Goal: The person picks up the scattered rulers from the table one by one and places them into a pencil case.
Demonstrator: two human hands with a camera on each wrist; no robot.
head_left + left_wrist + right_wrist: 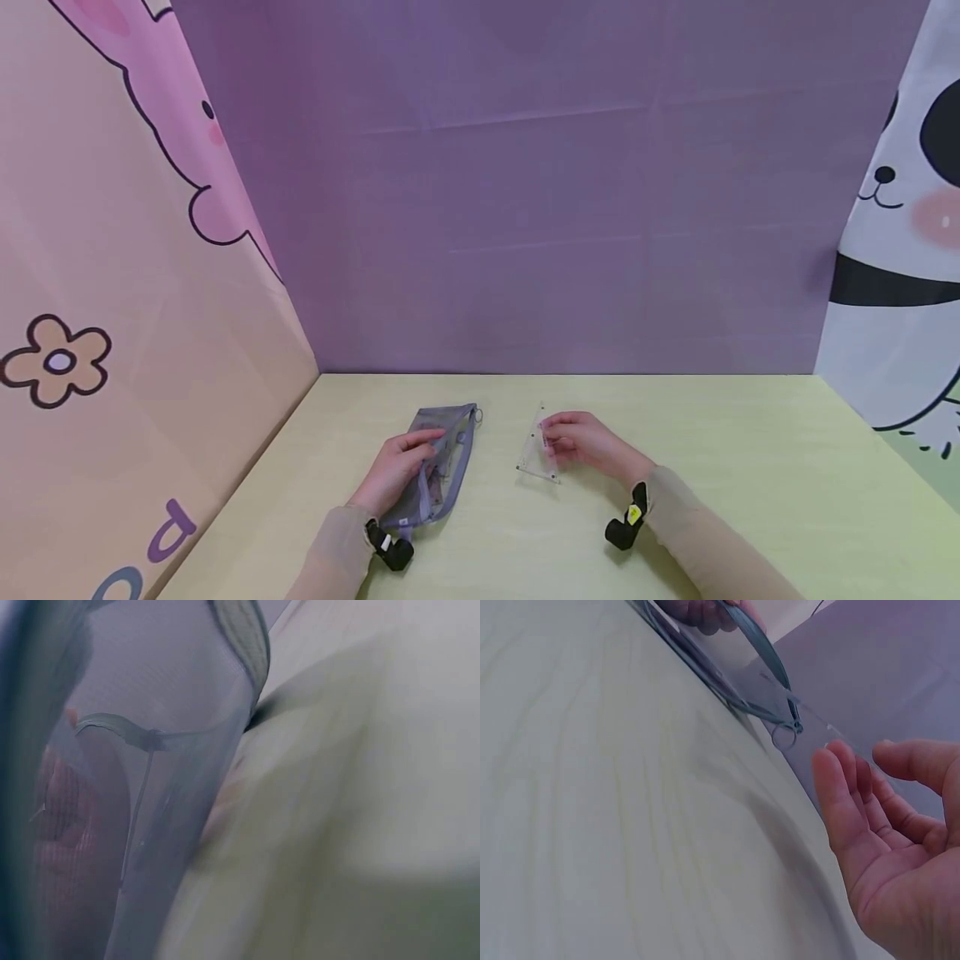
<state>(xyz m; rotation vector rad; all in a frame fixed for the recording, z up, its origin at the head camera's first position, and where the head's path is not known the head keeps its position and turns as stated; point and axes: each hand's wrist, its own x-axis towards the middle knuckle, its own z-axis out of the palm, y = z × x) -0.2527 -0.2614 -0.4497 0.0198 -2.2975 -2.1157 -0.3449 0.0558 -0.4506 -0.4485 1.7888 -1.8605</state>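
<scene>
On the left part of the table, a grey-purple see-through mesh zip pouch (456, 483) hangs from my left hand (401, 468), which grips its near side. Small items show dimly through the mesh. A split ring dangles at the pouch's far corner, clearer as a metal ring (784, 737) in the right wrist view. To the right of the pouch, my right hand (588, 442) pinches a clear plastic set square (535, 463) along its right side, tilted above the table. Edge-on in the right wrist view, the set square is a thin transparent strip. The mesh fills the left of the left wrist view.
A pale wood-grain table (720, 500) lies under both hands. Behind it stands a purple cloth wall (562, 208). Printed panels close off the left and right sides. Each wrist carries a small black camera on a strap.
</scene>
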